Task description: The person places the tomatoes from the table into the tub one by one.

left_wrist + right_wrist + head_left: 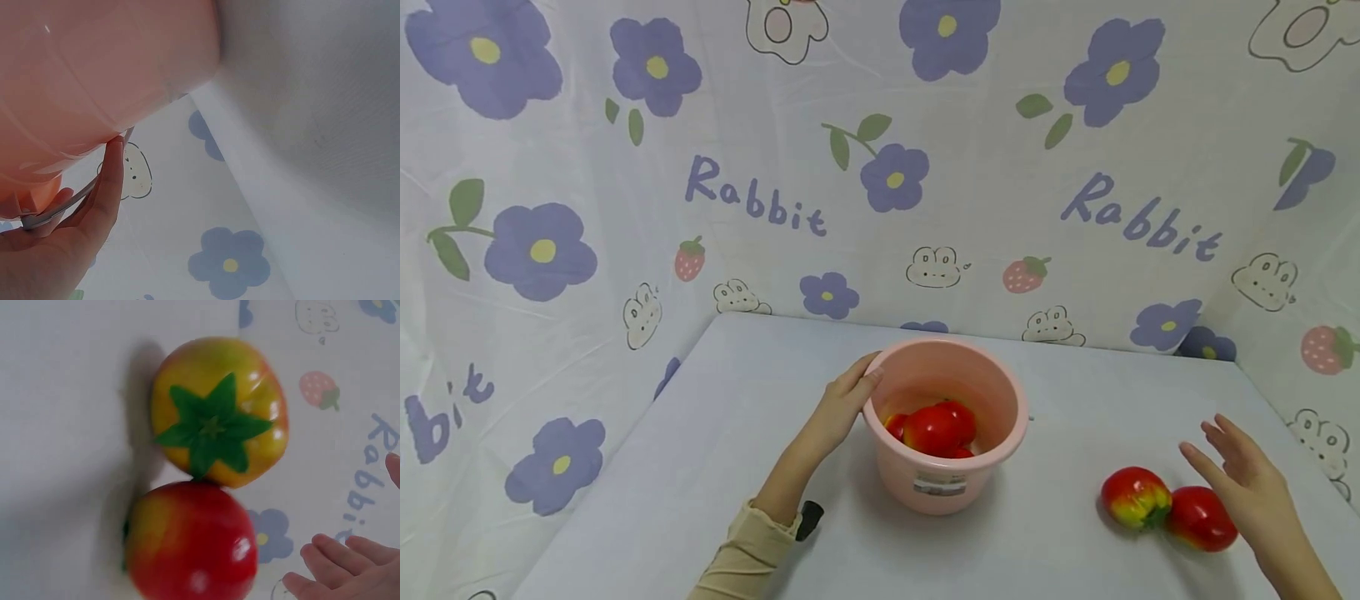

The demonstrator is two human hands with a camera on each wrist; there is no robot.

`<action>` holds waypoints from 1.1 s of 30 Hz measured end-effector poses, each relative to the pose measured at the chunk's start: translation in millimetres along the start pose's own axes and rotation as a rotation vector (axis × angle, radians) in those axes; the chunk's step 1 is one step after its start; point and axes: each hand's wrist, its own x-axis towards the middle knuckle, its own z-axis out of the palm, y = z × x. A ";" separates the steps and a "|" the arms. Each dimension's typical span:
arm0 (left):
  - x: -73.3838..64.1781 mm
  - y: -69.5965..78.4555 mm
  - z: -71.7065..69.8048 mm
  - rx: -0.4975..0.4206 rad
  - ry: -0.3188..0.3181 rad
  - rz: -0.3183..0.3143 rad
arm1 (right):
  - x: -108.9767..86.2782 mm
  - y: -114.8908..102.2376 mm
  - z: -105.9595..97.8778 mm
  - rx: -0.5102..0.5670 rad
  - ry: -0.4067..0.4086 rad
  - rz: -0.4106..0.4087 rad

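Note:
A pink plastic bucket stands on the table, its opening tipped toward me. My left hand grips its left rim, thumb over the edge; in the left wrist view the fingers lie against the outside near a thin grey handle. Several red tomatoes lie inside the bucket. To the right, two more shiny red-and-yellow tomatoes touch each other on the table: one tomato with its green calyx showing, the other tomato beside my right hand. That hand hovers with fingers spread, holding nothing.
A white cloth covers the table. Behind it and at both sides hangs a white curtain printed with purple flowers, rabbits and strawberries. A small black object sits at my left wrist. The bucket carries a paper label.

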 end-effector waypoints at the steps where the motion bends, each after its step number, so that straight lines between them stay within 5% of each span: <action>1: -0.3 -0.3 0.1 0.002 -0.001 0.003 | 0.0 3.0 -0.2 0.005 0.000 0.021; 16: -0.9 -0.6 0.1 0.003 0.002 -0.005 | 7.8 51.6 1.0 0.019 -0.059 0.276; 23: -0.1 -1.4 1.1 -0.008 -0.001 0.001 | 11.7 70.5 8.4 0.045 -0.088 0.291; 33: 0.1 -0.9 0.8 -0.002 -0.001 -0.003 | 7.5 66.6 12.8 -0.007 -0.172 0.329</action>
